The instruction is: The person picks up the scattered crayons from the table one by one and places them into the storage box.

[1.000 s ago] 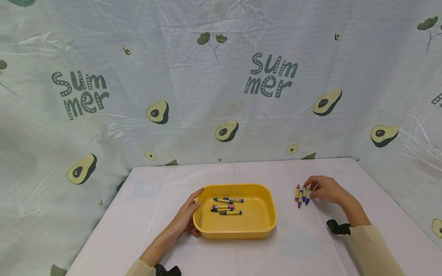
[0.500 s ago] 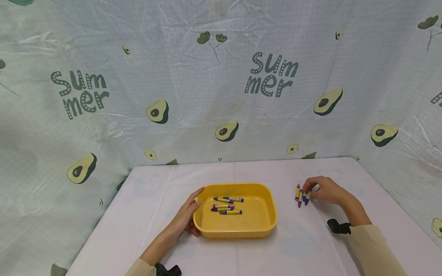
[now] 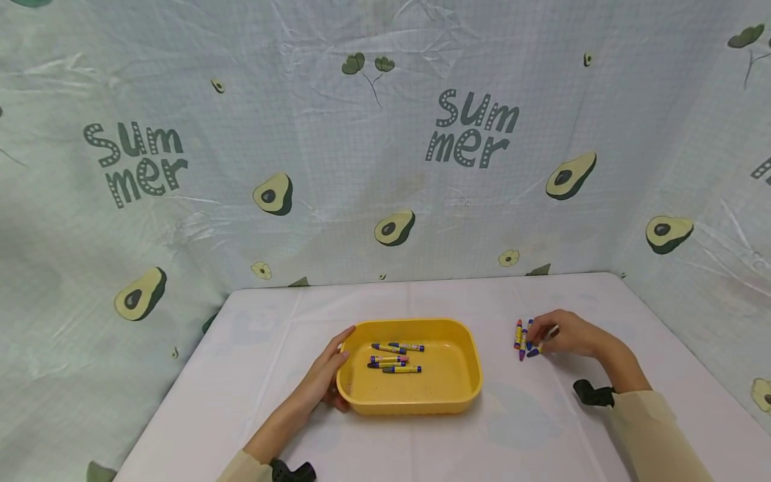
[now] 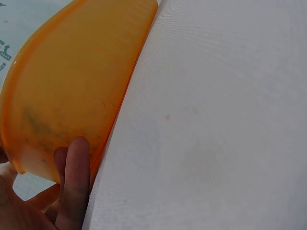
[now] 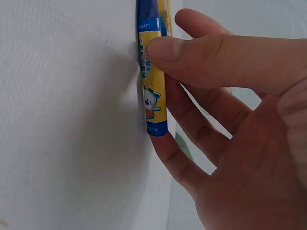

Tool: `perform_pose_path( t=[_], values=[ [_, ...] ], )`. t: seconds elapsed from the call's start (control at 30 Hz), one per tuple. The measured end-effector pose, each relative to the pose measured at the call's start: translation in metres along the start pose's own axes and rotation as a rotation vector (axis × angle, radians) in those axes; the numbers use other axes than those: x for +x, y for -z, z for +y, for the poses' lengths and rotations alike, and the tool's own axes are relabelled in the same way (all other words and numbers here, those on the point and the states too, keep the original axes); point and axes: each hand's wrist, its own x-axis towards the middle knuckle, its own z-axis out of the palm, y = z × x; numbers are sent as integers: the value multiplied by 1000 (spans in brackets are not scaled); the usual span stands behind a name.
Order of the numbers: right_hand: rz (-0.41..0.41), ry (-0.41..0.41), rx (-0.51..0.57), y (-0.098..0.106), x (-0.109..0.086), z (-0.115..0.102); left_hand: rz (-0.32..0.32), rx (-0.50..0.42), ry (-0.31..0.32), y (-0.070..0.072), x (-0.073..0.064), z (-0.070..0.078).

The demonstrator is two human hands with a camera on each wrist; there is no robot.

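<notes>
My right hand (image 3: 572, 333) pinches a yellow-wrapped crayon (image 5: 153, 76) with a dark blue-violet tip, thumb across its label, where part of "PASTEL" can be read. In the head view that crayon (image 3: 534, 353) lies slanted, low at the table. Several more crayons (image 3: 518, 335) lie close together just left of these fingers. With its thumb at the rim and its fingers against the outer wall, my left hand (image 3: 325, 371) grips the left end of a yellow plastic tray (image 3: 448, 406). Several yellow-wrapped crayons (image 3: 402, 369) lie in the tray's left half.
A pale cloth covers the table (image 3: 512, 428). Behind and beside it hangs a light sheet (image 3: 337, 261) printed with avocados and "summer". Each wrist wears a black strap mount (image 3: 593, 393).
My right hand has shifted slightly among the loose crayons. The pinched crayon has turned from nearly lengthwise to a slant, apart at its tail from the others. My left hand and the tray stay put.
</notes>
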Motion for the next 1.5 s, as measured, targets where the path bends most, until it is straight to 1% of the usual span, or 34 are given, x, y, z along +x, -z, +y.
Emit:
perform_pose_path(
  t=[0.17, 0.33, 0.53, 0.87, 1.07, 1.27, 1.5],
  values=[
    [-16, -33, 37, -5, -2, -2, -5, 0, -5, 1, -1, -1],
    [-26, -14, 22, -6, -4, -2, -11, 1, -10, 1, -2, -1],
    [-37, 14, 3, -4, -8, -4, -17, -5, -6, 2, -3, 0],
    [16, 38, -44, 5, -16, -13, -6, 0, 9, 2, -5, 0],
    [73, 48, -86, 6, -18, -15, -4, -5, 10, 2, -6, -3],
    [96, 54, -87, 8, -19, -27, 3, 5, 9, 2, -7, -3],
    [107, 56, -85, 7, -20, -42, -14, -4, -3, 3, -8, -3]
  ],
)
